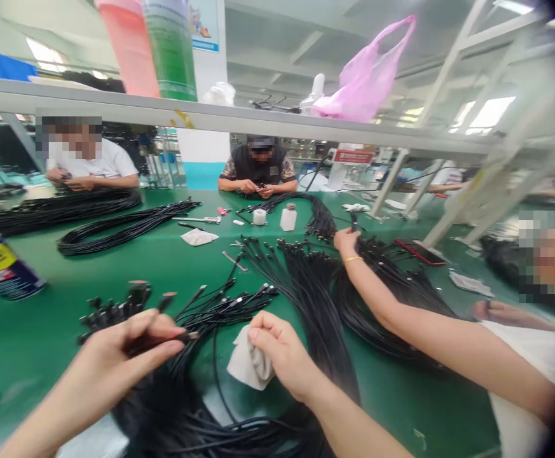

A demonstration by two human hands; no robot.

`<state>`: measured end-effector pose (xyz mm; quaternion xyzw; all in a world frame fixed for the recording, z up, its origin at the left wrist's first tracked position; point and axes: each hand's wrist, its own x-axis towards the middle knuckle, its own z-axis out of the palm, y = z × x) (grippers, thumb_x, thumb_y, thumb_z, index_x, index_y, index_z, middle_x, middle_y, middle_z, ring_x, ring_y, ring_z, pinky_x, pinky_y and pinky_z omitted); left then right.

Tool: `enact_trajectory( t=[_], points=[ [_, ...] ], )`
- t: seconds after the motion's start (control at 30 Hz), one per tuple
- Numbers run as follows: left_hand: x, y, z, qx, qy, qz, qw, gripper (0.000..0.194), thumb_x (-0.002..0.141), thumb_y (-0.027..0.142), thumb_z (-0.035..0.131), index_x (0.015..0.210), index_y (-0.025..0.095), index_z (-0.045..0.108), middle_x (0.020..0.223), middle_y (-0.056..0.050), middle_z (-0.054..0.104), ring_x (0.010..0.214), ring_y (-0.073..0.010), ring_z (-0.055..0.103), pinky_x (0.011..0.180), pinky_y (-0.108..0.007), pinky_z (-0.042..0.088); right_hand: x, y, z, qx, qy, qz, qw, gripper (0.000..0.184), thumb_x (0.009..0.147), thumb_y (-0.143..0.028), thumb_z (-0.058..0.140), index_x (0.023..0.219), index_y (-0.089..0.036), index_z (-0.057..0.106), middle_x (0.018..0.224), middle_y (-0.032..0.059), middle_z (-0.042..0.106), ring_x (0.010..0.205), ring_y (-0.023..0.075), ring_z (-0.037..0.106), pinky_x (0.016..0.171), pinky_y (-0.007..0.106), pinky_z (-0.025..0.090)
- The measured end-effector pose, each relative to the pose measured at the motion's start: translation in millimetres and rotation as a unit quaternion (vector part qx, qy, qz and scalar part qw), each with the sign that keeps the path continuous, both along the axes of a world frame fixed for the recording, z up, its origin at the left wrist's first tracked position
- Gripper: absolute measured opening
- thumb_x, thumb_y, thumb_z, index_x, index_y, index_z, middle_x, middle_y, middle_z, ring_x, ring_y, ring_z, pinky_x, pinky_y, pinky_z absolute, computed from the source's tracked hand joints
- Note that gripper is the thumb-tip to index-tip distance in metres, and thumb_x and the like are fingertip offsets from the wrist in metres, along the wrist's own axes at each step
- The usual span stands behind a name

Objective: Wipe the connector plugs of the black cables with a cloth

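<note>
My left hand (138,350) is closed around black cables, and a connector end (190,336) sticks out between thumb and fingertips. More connector ends rise behind its knuckles. To its right, my right hand (284,353) pinches a crumpled white cloth (248,362), which hangs a little apart from the cable ends. Beneath both hands lies a thick bundle of black cables (172,407). A cluster of loose cable ends (229,305) spreads out just beyond the cloth. Another cable bundle (313,299) runs along the right of my right hand.
A co-worker's arm (386,299) reaches in from the right over a coiled cable bundle (377,331). A spray can (5,267) stands at left. Farther back are a white bottle (288,217), a caliper (198,220) and coiled cables (115,232). A shelf (258,121) crosses overhead; two people sit opposite.
</note>
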<state>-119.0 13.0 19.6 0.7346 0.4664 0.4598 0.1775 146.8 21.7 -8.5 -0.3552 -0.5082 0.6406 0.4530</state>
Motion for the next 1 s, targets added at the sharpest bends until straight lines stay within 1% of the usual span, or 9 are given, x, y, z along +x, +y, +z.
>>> enact_trajectory(
  t=[0.03, 0.13, 0.3, 0.43, 0.57, 0.67, 0.73, 0.9, 1.0],
  points=[
    [7.6, 2.1, -2.7, -0.014, 0.025, -0.040, 0.999, 0.015, 0.081, 0.034, 0.077, 0.088, 0.021, 0.074, 0.082, -0.002, 0.076, 0.073, -0.0180, 0.071, 0.063, -0.024, 0.059, 0.7, -0.4, -0.9, -0.002, -0.007, 0.015, 1.000, 0.037, 0.084, -0.051, 0.068, 0.076, -0.018, 0.054, 0.055, -0.0058, 0.052, 0.044, 0.0077, 0.042, 0.042, 0.018, 0.031],
    [25.4, 4.8, -12.2, 0.028, 0.026, -0.067, 0.997, 0.011, 0.091, 0.026, 0.066, 0.086, 0.017, 0.070, 0.079, -0.003, 0.071, 0.073, -0.0149, 0.069, 0.067, -0.022, 0.056, 2.7, -0.7, -5.0, -0.001, -0.025, 0.039, 0.999, 0.034, 0.091, -0.049, 0.064, 0.080, -0.018, 0.054, 0.059, -0.0054, 0.053, 0.048, 0.0080, 0.044, 0.046, 0.019, 0.033],
    [32.8, -1.6, -21.1, 0.116, 0.023, -0.074, 0.990, 0.009, 0.091, 0.022, 0.068, 0.096, 0.016, 0.073, 0.081, -0.005, 0.070, 0.076, -0.0136, 0.067, 0.068, -0.021, 0.054, 1.1, -4.8, -7.2, -0.007, -0.054, 0.066, 0.996, 0.034, 0.096, -0.047, 0.059, 0.081, -0.017, 0.054, 0.061, -0.0043, 0.054, 0.049, 0.0082, 0.044, 0.048, 0.020, 0.033],
    [33.8, -6.1, -24.7, 0.129, 0.012, -0.082, 0.988, 0.011, 0.091, 0.020, 0.067, 0.099, 0.016, 0.073, 0.080, -0.005, 0.070, 0.073, -0.0128, 0.066, 0.066, -0.021, 0.053, -4.4, -12.2, -3.2, -0.025, -0.043, 0.085, 0.995, 0.033, 0.094, -0.048, 0.063, 0.084, -0.018, 0.054, 0.064, -0.0036, 0.056, 0.052, 0.0091, 0.047, 0.050, 0.021, 0.036],
    [38.7, -6.3, -27.9, 0.145, 0.043, -0.091, 0.984, 0.010, 0.092, 0.022, 0.065, 0.096, 0.017, 0.073, 0.078, -0.004, 0.070, 0.070, -0.0124, 0.065, 0.064, -0.021, 0.053, -7.6, -14.5, -1.4, -0.008, -0.048, 0.077, 0.996, 0.031, 0.094, -0.048, 0.062, 0.085, -0.019, 0.055, 0.068, -0.0034, 0.053, 0.057, 0.0100, 0.046, 0.055, 0.022, 0.038],
    [41.9, -6.5, -29.1, 0.153, 0.054, -0.089, 0.983, 0.012, 0.094, 0.025, 0.064, 0.094, 0.016, 0.073, 0.075, -0.004, 0.070, 0.068, -0.0123, 0.065, 0.063, -0.022, 0.052, -7.1, -14.1, -2.6, 0.036, -0.085, 0.078, 0.993, 0.030, 0.094, -0.048, 0.060, 0.087, -0.019, 0.056, 0.073, -0.0015, 0.055, 0.061, 0.0120, 0.047, 0.057, 0.024, 0.039],
    [42.9, -7.3, -29.8, 0.154, 0.059, -0.090, 0.982, 0.012, 0.094, 0.024, 0.063, 0.093, 0.017, 0.072, 0.073, -0.003, 0.069, 0.066, -0.0118, 0.064, 0.062, -0.021, 0.052, -6.0, -14.4, -4.0, 0.088, -0.146, 0.081, 0.982, 0.027, 0.097, -0.045, 0.056, 0.088, -0.020, 0.056, 0.074, -0.0002, 0.055, 0.063, 0.0137, 0.049, 0.058, 0.026, 0.041],
    [40.8, -11.0, -31.7, 0.187, 0.080, -0.101, 0.974, 0.005, 0.091, 0.018, 0.066, 0.093, 0.018, 0.070, 0.076, -0.003, 0.070, 0.066, -0.0118, 0.063, 0.062, -0.023, 0.049, -4.5, -17.3, -8.5, 0.213, -0.266, 0.053, 0.939, 0.021, 0.101, -0.032, 0.047, 0.085, -0.022, 0.055, 0.071, -0.0006, 0.058, 0.060, 0.0141, 0.052, 0.055, 0.025, 0.042],
    [37.9, -13.7, -31.9, 0.194, 0.113, -0.128, 0.966, 0.018, 0.091, 0.007, 0.059, 0.102, 0.018, 0.068, 0.085, -0.005, 0.073, 0.071, -0.0135, 0.065, 0.064, -0.025, 0.050, -4.3, -18.0, -11.7, 0.297, -0.293, 0.020, 0.909, 0.016, 0.099, -0.026, 0.049, 0.085, -0.023, 0.055, 0.071, -0.0014, 0.057, 0.058, 0.0136, 0.053, 0.051, 0.024, 0.041]
  ],
)
